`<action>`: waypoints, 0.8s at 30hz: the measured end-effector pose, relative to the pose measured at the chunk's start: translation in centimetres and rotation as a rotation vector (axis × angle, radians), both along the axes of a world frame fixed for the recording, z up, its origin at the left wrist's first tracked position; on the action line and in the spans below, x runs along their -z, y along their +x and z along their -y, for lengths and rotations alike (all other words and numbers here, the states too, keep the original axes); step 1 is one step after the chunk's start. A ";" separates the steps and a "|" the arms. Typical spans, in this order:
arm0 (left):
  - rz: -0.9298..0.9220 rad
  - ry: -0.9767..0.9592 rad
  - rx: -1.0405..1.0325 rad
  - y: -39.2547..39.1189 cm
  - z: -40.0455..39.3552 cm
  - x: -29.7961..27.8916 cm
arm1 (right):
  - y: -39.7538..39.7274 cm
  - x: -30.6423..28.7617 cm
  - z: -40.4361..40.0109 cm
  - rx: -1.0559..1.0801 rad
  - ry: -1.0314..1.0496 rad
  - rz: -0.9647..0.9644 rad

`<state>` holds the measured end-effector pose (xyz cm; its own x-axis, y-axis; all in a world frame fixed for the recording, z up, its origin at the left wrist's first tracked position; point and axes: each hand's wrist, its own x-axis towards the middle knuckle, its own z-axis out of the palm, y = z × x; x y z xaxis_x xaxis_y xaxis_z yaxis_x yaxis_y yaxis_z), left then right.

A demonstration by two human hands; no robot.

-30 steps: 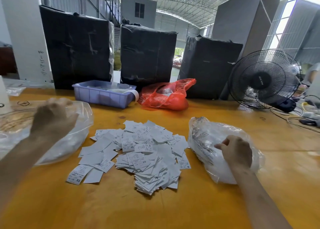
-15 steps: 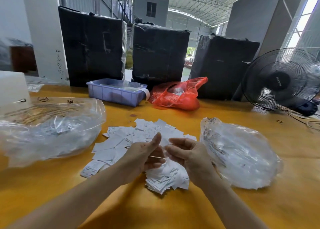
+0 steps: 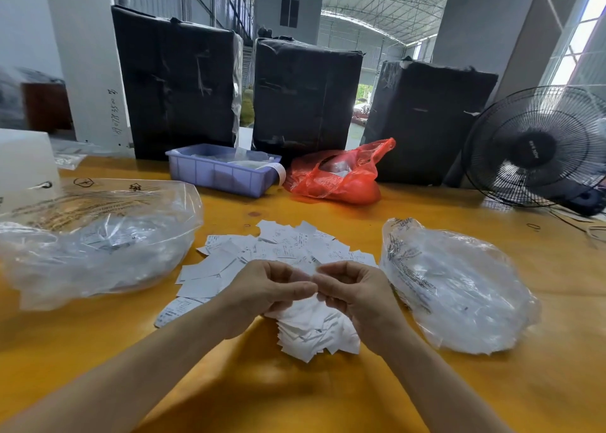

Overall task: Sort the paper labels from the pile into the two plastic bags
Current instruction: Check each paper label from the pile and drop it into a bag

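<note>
On the glossy yellow counter (image 3: 328, 400), crinkled clear bags flank the work: the left bag (image 3: 98, 245) at nine o'clock, the right bag (image 3: 459, 288) at three. The flat white pile of labels (image 3: 282, 245) lies directly beneath both hands. Left hand (image 3: 265, 294) and right hand (image 3: 360, 294) meet, fingers (image 3: 305, 290) curled; whether they pinch a label, I cannot tell.

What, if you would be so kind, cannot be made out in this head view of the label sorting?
- Whether either hand holds a label: left hand and right hand are curled together and motion-blurred.
- Print on the paper labels: too small.
- Contents of the left plastic bag: film glare; the bag is cut by the left edge.
- Right plastic bag: creases obscure the labels.
</note>
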<state>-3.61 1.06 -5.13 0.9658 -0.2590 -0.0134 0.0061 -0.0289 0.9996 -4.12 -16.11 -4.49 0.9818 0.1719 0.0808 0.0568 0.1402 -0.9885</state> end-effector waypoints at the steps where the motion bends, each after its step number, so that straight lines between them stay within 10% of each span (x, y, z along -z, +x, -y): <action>1: -0.005 -0.007 -0.020 0.0 0.0 0.0 | 0.0 0.0 0.0 0.007 0.003 0.014; 24: 0.125 0.029 -0.093 0.2 0.3 -0.1 | 0.0 0.6 -0.6 0.025 -0.079 0.095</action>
<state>-3.44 0.75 -5.02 0.9802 -0.1698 0.1020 -0.1141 -0.0627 0.9915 -4.08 -15.50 -5.12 0.9744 0.1569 0.1609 0.1533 0.0592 -0.9864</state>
